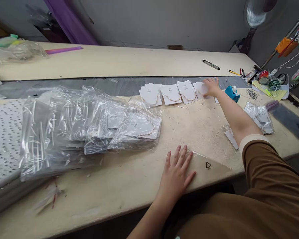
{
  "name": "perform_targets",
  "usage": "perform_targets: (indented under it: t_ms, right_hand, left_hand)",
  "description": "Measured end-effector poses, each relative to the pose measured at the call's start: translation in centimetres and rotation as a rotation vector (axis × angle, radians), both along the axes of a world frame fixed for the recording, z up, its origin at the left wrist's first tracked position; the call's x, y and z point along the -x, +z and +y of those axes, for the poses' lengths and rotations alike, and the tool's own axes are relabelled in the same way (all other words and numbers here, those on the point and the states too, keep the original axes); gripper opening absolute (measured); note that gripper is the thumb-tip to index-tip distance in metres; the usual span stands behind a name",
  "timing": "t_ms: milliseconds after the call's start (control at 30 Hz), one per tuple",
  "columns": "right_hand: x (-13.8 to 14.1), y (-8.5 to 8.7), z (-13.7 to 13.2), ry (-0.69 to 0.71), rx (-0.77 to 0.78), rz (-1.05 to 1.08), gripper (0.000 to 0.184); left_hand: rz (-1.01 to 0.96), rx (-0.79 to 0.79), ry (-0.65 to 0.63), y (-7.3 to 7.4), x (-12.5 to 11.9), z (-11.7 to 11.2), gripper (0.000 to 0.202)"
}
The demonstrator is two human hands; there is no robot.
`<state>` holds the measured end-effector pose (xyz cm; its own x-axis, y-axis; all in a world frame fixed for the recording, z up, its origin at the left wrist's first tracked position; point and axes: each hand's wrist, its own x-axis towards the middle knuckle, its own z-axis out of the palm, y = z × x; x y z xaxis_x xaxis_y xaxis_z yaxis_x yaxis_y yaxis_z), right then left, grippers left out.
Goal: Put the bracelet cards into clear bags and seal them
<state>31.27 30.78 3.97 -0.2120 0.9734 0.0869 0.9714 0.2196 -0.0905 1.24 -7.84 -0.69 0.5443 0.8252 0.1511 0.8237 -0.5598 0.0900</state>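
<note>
Near the front edge of the table, my left hand (pixel 175 174) lies flat with its fingers spread, pressing on a corner of a clear plastic bag (pixel 208 166) printed with a recycling mark. My right arm stretches away to the right end of a row of white cards (pixel 171 93). There my right hand (pixel 211 87) is over the last white card (pixel 199 88), fingers apart and bent; the hand hides part of that card. Thin beaded chains, like necklaces or bracelets, hang in curves across the cards.
A heap of clear bags (pixel 64 126) with carded jewellery fills the left. Right of my hand stand a blue tape dispenser (pixel 232 94), small bagged cards (pixel 261 116), a dark pouch (pixel 291 119) and a plastic bottle (pixel 274 85). A black marker (pixel 211 64) lies farther back.
</note>
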Motion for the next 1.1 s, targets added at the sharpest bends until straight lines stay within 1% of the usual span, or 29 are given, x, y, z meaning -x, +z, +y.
perform_targets:
  t_ms: [67, 133, 200, 300, 333, 400, 467, 533, 600, 667, 700, 733, 767, 800, 833, 867, 900, 933, 967, 1033, 1100]
  right_hand:
    - [0.0, 0.5, -0.7, 0.019, -0.085, -0.011, 0.100]
    - [0.0, 1.2, -1.4, 0.029, -0.127, 0.010, 0.086]
    - [-0.2, 2.0, -2.0, 0.013, -0.116, 0.040, 0.069]
    - [-0.8, 3.3, -3.0, -0.034, -0.051, 0.106, 0.043]
    - [-1.0, 3.7, -3.4, -0.040, -0.047, 0.137, 0.035]
    - [-1.7, 4.6, -4.6, -0.029, -0.101, 0.232, 0.023]
    - [-2.4, 5.4, -6.6, -0.011, -0.192, 0.328, 0.020]
    - [-3.2, 5.9, -9.6, 0.014, -0.271, 0.505, 0.026]
    - [-4.0, 5.8, -13.6, 0.048, -0.311, 0.754, 0.033]
    - [-4.8, 5.1, -18.3, 0.069, -0.330, 0.981, 0.043]
    - [-5.1, 4.6, -20.8, 0.067, -0.344, 1.073, 0.048]
    - [-5.3, 4.0, -23.2, 0.067, -0.328, 1.145, 0.051]
    - [-5.3, 3.4, -25.6, 0.074, -0.293, 1.200, 0.050]
    - [-5.3, 2.7, -27.9, 0.090, -0.265, 1.245, 0.048]
    - [-5.0, 2.1, -30.0, 0.114, -0.219, 1.277, 0.042]
    - [-4.6, 1.6, -32.0, 0.142, -0.171, 1.306, 0.036]
    - [-4.0, 1.0, -33.7, 0.176, -0.120, 1.332, 0.029]
    - [-3.3, 0.6, -35.3, 0.217, -0.069, 1.348, 0.022]
    - [-2.5, 0.2, -36.7, 0.262, -0.035, 1.352, 0.018]
    - [-0.8, -0.5, -38.7, 0.371, -0.014, 1.296, 0.012]
    - [0.6, -1.1, -40.0, 0.485, -0.054, 1.165, 0.013]
  left_hand:
    - [0.005, 0.006, 0.028, 0.3, -0.5, 0.2, 0.062]
    - [0.016, 0.020, 0.069, 0.7, -1.0, 0.6, 0.060]
    - [0.033, 0.035, 0.135, 1.1, -1.6, 1.3, 0.060]
    - [0.044, 0.042, 0.227, 1.8, -2.6, 2.7, 0.060]
    - [0.043, 0.036, 0.231, 2.2, -2.9, 3.1, 0.060]
    - [0.058, 0.009, 0.209, 2.9, -3.4, 4.1, 0.059]
    - [0.097, 0.019, 0.203, 3.7, -3.7, 4.8, 0.057]
    - [0.120, 0.078, 0.219, 4.6, -3.6, 5.4, 0.053]
    - [0.123, 0.149, 0.234, 5.2, -3.2, 5.8, 0.049]
    - [0.107, 0.173, 0.220, 5.5, -2.7, 6.5, 0.052]
    - [0.087, 0.156, 0.178, 5.4, -2.4, 6.9, 0.057]
    - [0.057, 0.126, 0.097, 5.3, -2.3, 7.4, 0.062]
    - [0.018, 0.095, -0.025, 5.0, -2.2, 8.0, 0.062]
    - [-0.023, 0.077, -0.172, 4.6, -2.3, 8.6, 0.058]
    - [-0.061, 0.078, -0.318, 4.0, -2.5, 9.2, 0.049]
    - [-0.092, 0.096, -0.436, 3.5, -2.8, 9.7, 0.036]
    - [-0.121, 0.120, -0.507, 2.9, -3.2, 10.1, 0.024]
    - [-0.158, 0.136, -0.519, 2.3, -3.7, 10.4, 0.019]
    - [-0.215, 0.141, -0.479, 1.8, -4.2, 10.5, 0.021]
    - [-0.416, 0.145, -0.304, 1.0, -5.0, 10.6, 0.022]
    - [-0.674, 0.212, -0.086, 0.6, -5.3, 10.9, 0.016]
